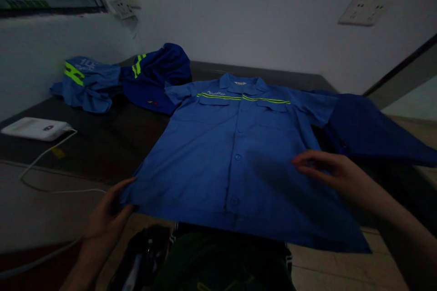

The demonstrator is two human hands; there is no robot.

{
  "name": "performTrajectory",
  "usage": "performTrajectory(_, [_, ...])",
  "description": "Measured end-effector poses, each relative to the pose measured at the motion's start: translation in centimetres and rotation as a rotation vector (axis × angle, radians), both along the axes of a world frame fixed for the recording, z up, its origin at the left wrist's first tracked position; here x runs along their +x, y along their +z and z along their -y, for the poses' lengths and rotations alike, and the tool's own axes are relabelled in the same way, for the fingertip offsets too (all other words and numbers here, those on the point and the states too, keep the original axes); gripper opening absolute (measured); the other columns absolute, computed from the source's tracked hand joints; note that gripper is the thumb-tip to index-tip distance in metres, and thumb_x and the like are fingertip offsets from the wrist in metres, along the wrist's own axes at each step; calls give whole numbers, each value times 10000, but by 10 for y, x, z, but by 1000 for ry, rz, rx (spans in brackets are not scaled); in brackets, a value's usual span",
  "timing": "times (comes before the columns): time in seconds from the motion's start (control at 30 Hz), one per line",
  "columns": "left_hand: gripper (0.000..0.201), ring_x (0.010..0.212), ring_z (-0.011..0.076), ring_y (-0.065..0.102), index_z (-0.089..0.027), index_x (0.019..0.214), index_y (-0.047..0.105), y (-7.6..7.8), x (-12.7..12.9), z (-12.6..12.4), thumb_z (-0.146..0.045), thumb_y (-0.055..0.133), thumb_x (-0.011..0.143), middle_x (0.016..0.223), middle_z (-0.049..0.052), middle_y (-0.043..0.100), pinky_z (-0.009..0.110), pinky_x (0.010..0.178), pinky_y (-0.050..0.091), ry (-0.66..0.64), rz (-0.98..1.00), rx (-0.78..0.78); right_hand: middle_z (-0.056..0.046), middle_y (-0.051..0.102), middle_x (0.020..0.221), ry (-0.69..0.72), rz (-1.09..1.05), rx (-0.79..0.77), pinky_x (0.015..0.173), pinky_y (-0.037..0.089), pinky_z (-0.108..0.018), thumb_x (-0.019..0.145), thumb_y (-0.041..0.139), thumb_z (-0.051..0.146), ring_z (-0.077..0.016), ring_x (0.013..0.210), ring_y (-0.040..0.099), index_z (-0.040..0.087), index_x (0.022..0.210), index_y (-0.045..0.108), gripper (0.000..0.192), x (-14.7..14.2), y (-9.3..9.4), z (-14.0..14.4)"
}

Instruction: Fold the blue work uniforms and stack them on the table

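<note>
A blue short-sleeved work shirt (205,145) with yellow-green stripes lies spread front side up, its collar away from me and its lower hem hanging past the table's near edge. My left hand (109,218) grips the shirt's lower left corner between thumb and fingers. Above the right half of the shirt hovers my right hand (324,168), fingers curled and the thumb and fingertips close together. Nothing can be made out between those fingertips. The shirt's front is buttoned, and a dark shadow falls on it near my right hand.
Crumpled lighter blue clothing (92,86) and a dark blue garment (157,77) lie at the back left of the dark table (112,141). A white power bank (36,128) with a cable sits at left. Another dark blue garment (372,127) overhangs the right side. Sockets (362,11) are on the wall.
</note>
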State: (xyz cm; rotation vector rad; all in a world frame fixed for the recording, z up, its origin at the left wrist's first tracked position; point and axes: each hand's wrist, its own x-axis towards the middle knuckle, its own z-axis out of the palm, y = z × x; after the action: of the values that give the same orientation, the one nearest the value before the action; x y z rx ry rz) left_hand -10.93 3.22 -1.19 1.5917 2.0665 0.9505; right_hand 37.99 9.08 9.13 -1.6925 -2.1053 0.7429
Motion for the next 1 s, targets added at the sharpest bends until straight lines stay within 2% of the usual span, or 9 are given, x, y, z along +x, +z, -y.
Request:
performTrajectory(0.07, [470,1021,285,587,-229,1161,591,5,-5,-3,-345,509,712,1139,90,585,425,870,522,-66,-189,67,-64,705,846,-227,-58,-19,684,583,-370,751,571,681,-243,772,681,273,852,681,435,40,-17,61])
performTrajectory(0.13, [423,964,273,578,-185,1093,627,12,-6,-4,-326,488,719,1132,117,543,425,842,523,-105,-333,126,-58,687,803,-441,-79,14,585,582,-348,647,663,698,-236,689,673,262,921,650,515,66,-42,113])
performTrajectory(0.2, [392,886,238,577,-168,1057,635,18,-7,-4,-317,467,736,1163,125,505,391,788,531,-119,-394,141,-67,674,865,-548,-123,62,525,576,-329,629,694,672,-238,709,664,259,1083,605,621,73,-69,150])
performTrajectory(0.27, [383,785,200,574,-164,1048,626,21,-7,-4,-306,463,732,1144,115,504,346,718,527,-134,-402,104,-98,651,1035,-602,-148,99,536,584,-327,646,706,629,-262,835,659,263,1244,528,724,64,-90,168])
performTrajectory(0.37, [348,771,194,575,-163,1009,596,24,-9,-7,-277,462,709,1044,90,544,309,711,485,-185,-407,42,-116,590,1184,-675,-225,168,590,592,-327,714,674,570,-268,943,635,267,1310,466,700,38,-104,168])
performTrajectory(0.47, [240,787,192,570,-180,900,543,30,-8,-12,-250,452,690,912,49,592,266,709,432,-215,-390,-24,-106,570,1193,-681,-366,168,560,577,-298,756,649,499,-219,836,643,263,1262,479,583,20,-98,155])
performTrajectory(0.6, [115,673,139,511,-196,769,461,39,-6,-18,-252,443,670,723,-17,551,201,638,366,-216,-341,-78,-60,592,1005,-649,-396,121,530,553,-276,744,626,377,-162,662,608,255,1160,504,451,24,-87,146])
performTrajectory(0.83, [191,569,115,482,-208,729,479,34,-6,-20,-355,485,608,656,-45,540,183,562,346,-149,-252,-46,-48,591,910,-754,-221,260,608,518,-281,698,574,303,-201,800,616,235,1072,516,385,24,-91,146])
performTrajectory(1.0, [193,564,126,488,-210,682,492,37,-14,-25,-363,497,566,641,-37,544,198,548,362,-223,-221,-9,5,562,740,-786,-206,279,536,459,-252,652,585,262,-166,637,591,232,1005,541,357,31,-92,137])
